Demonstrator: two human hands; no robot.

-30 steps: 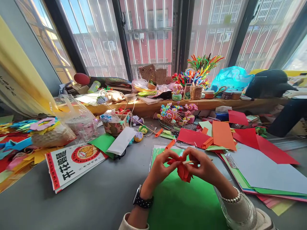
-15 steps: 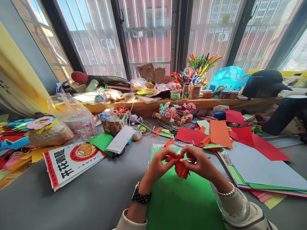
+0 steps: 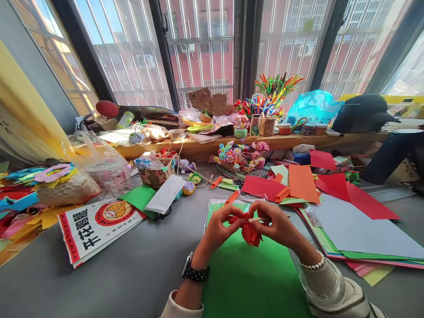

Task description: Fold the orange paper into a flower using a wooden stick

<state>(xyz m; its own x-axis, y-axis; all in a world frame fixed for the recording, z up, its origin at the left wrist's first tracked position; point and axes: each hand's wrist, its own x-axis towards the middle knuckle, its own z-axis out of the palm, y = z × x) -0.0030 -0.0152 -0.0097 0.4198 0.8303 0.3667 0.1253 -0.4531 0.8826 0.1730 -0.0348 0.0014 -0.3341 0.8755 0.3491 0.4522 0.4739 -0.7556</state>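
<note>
A red paper flower [image 3: 251, 235] hangs between my two hands, its petals pointing down above a green sheet [image 3: 251, 278]. My left hand [image 3: 220, 227] pinches the flower's upper edge between thumb and fingertips. With its thumb and index finger, my right hand [image 3: 274, 223] grips a thin wooden stick [image 3: 255, 220], whose tip meets the red paper. Part of the flower lies hidden behind the fingers. An orange paper strip [image 3: 232, 197] rests just beyond my left hand.
Stacked coloured paper [image 3: 367, 229] lies at the right, with red and orange pieces [image 3: 303, 183] behind it. A printed paper bag [image 3: 99, 225] is at the left. Farther back stand a basket of crafted flowers [image 3: 155, 174] and a bunch of pipe cleaners [image 3: 265, 106] on the sill.
The view has shifted slightly. Both hands keep nearly the same pose around the red flower and the stick.
</note>
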